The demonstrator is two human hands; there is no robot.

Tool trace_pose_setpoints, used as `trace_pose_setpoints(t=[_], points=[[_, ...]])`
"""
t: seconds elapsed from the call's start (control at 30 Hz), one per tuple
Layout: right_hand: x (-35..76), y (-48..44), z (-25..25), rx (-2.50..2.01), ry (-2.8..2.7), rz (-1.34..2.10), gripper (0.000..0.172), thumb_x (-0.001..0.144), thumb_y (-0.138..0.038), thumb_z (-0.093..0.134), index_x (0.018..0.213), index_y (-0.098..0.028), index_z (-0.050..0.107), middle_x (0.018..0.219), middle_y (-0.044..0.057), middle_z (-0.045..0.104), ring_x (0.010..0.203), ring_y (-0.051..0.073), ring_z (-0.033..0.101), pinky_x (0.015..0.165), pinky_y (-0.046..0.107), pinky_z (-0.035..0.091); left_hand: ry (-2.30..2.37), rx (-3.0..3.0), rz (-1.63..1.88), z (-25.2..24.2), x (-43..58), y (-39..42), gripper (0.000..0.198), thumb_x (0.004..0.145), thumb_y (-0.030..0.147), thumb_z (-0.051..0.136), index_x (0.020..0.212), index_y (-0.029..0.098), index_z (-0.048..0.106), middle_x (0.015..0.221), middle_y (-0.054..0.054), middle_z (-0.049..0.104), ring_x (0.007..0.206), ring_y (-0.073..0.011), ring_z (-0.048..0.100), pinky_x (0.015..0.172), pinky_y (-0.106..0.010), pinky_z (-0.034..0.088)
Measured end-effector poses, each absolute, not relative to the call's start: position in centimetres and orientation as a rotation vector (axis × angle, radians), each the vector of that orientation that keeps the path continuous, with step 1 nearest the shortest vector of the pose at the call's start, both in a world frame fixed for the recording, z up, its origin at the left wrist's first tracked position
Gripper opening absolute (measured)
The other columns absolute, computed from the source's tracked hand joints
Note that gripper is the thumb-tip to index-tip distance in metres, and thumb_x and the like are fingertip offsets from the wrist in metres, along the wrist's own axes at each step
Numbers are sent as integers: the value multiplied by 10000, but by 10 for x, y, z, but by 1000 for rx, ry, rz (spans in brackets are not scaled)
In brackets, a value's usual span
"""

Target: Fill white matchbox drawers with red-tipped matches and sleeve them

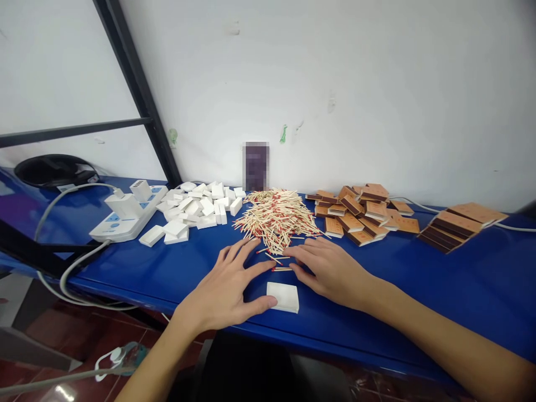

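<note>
My left hand lies spread over the blue tabletop. Its thumb touches the left edge of a small white matchbox tray, and its index fingertip is at a few loose matches. To the right, my right hand has its fingers slightly bent and apart, with the fingertips at the right ends of those matches. Just beyond both hands is a large heap of red-tipped matches. Whether the tray by my thumb holds anything is hard to make out.
White matchbox trays are piled at the back left, beside a power strip with cables. Brown matchbox sleeves form a pile at the back right, with more stacked sleeves farther right. A blurred dark object leans against the wall.
</note>
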State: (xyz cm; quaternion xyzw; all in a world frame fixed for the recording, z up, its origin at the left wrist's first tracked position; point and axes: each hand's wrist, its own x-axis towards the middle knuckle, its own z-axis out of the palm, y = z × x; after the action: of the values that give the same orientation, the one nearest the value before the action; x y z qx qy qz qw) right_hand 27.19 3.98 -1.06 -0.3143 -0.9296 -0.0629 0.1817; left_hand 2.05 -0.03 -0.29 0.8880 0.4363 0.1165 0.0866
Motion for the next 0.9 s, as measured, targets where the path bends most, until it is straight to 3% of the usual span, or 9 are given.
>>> trace_pose_setpoints(t=[0.4,0.7,0.9], points=[[263,33,-7,-930,-2709,-250,223,923,-135,495,972,-152,712,984,110,671,855,242,583,755,388,444,1343,2648,411,-6,21,0,649,936,645,495,1446,245,489,1595,-131,328,1478,-378,238,1158,-637,262],[263,34,-5,-831,-2822,-217,379,927,-105,487,1232,-260,650,1027,89,621,880,242,561,773,386,421,1325,2657,432,-9,21,1,644,943,640,488,1461,257,472,1594,-122,330,1478,-382,236,1158,-632,266],[265,33,-5,-804,-2852,-234,415,937,-92,459,1274,-269,625,1031,89,617,873,232,551,764,372,404,1336,2659,391,-7,21,0,631,944,638,488,1450,261,482,1606,-121,306,1486,-376,218,1157,-626,269]])
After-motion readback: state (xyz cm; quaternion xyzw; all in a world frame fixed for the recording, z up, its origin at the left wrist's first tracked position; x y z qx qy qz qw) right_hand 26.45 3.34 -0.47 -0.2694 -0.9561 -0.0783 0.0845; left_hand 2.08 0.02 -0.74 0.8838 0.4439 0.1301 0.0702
